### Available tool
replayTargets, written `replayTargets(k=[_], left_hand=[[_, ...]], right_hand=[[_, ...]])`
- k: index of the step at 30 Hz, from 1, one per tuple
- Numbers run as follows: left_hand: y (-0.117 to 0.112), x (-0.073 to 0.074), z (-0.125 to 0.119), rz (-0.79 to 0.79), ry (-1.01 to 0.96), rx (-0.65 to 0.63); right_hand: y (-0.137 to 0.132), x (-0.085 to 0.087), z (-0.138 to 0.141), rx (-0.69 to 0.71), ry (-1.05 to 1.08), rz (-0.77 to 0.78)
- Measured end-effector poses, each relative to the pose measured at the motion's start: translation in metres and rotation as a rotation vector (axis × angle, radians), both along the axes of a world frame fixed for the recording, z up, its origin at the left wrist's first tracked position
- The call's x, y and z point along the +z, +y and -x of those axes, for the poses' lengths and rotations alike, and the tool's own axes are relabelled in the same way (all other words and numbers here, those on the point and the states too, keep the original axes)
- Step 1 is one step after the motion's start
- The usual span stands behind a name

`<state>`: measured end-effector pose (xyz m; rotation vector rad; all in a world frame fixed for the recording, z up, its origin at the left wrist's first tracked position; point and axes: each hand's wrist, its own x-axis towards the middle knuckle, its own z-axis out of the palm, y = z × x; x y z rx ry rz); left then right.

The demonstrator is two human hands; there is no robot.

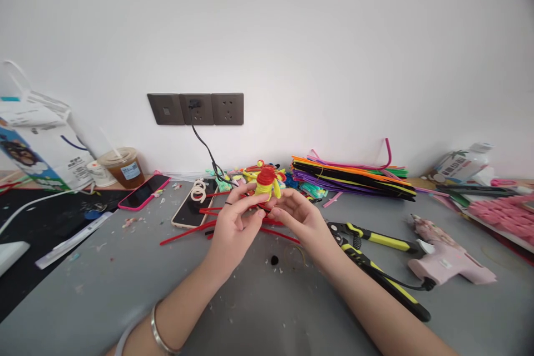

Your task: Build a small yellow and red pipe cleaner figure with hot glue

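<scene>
A small yellow pipe-cleaner figure with a red top (pixel 266 177) stands upright between my two hands above the table. My left hand (pixel 238 217) has its fingers closed on the figure's left side and base. On the other side, my right hand (pixel 298 214) pinches near its lower edge, thumb and fingertips close together. A bit of dark material shows between the thumbs; its kind is too small to tell. Red pipe cleaners (pixel 187 235) lie on the table beneath and beside the hands. A black pompom (pixel 274 260) rests just below them.
Yellow-and-black wire strippers (pixel 377 270) and a pink glue gun (pixel 448 256) lie at right. Behind is a bundle of coloured pipe cleaners (pixel 350 178). Two phones (pixel 144 191), a drink cup (pixel 125 169) and a carton-like bag (pixel 41 144) stand or lie left. A cable (pixel 206 147) hangs from the socket.
</scene>
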<state>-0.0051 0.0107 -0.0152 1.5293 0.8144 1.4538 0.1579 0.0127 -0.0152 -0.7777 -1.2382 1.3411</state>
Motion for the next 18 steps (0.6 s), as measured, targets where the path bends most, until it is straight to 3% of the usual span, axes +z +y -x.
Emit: replayTargets(k=[9, 18], left_hand=[[-0.013, 0.001, -0.006, -0.075, 0.053, -0.153], [-0.019, 0.003, -0.005, 0.028, 0.021, -0.225]], right_hand=[[0.000, 0.004, 0.003, 0.015, 0.232, 0.119], [0.005, 0.004, -0.001, -0.074, 0.400, 0.299]])
